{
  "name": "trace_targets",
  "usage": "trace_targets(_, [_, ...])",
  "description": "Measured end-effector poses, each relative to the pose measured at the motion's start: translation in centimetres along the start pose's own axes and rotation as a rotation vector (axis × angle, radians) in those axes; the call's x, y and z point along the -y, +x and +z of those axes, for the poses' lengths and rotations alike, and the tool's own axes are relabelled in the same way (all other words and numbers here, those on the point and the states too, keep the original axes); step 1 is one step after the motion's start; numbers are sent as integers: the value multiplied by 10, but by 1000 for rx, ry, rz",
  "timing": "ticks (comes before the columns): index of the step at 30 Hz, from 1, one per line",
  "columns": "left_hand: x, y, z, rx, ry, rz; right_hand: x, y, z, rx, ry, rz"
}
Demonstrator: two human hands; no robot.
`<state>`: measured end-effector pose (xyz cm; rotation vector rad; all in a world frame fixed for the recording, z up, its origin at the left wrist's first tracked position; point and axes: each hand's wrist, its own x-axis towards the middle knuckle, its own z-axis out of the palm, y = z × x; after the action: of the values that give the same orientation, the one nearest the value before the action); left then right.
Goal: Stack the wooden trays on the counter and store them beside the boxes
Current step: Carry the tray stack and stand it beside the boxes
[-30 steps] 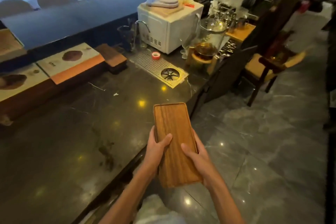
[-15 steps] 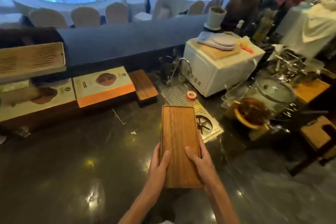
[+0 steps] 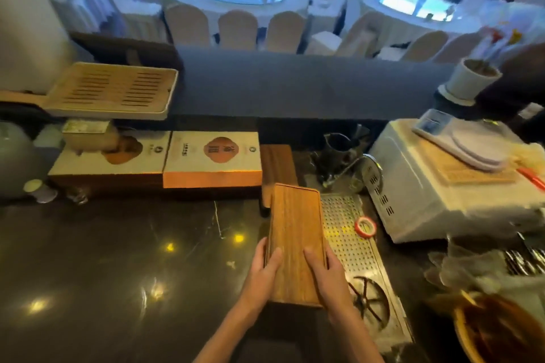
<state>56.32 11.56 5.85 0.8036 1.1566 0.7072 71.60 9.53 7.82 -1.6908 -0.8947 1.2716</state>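
Observation:
I hold a long light-brown wooden tray [image 3: 295, 233] by its near end, above the dark counter [image 3: 118, 274]. My left hand [image 3: 262, 271] grips its left edge and my right hand [image 3: 327, 271] its right edge, thumbs on top. Its far end overlaps the near end of a darker wooden tray [image 3: 277, 165], which lies against the counter's back wall. That darker tray sits right beside two flat boxes, one white and orange [image 3: 212, 159], the other [image 3: 118, 162] further left.
A perforated metal drain tray [image 3: 351, 244] with a red tape roll [image 3: 365, 225] lies to the right of the held tray. A white appliance [image 3: 436, 194] stands further right. A slatted bamboo tray [image 3: 112, 91] rests on the raised ledge at left.
The tray in my hands has travelled forward over the counter toward the darker tray by the boxes. My view has swung left and closer to the back wall.

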Motion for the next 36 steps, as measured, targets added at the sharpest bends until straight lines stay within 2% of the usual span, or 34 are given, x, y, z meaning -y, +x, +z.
trace_targets(5, [-42, 80, 12, -14, 7, -74, 9, 100, -16, 37, 20, 23])
trace_targets(10, [-64, 138, 23, -179, 37, -53, 21, 189, -2, 65, 8, -47])
trace_targets(13, [-60, 167, 17, -339, 257, -85, 19, 223, 11, 111, 1, -70])
trace_targets(15, [-57, 183, 16, -430, 316, -97, 14, 240, 15, 101, 2, -56])
trace_targets(17, [-50, 196, 19, -480, 251, -84, 9, 252, 17, 85, -9, -51])
trace_targets(20, [-37, 202, 25, -545, 19, -41, 5, 269, 21, 72, -57, -50])
trace_targets(25, [-30, 203, 31, -513, -244, -93, 10, 280, 32, 50, -186, -103])
trace_targets(30, [-31, 203, 35, -502, -282, -69, 4, 286, 33, 13, -339, -135])
trace_targets(36, [-29, 204, 36, -540, -273, -39, 0, 282, 31, 105, -190, -152])
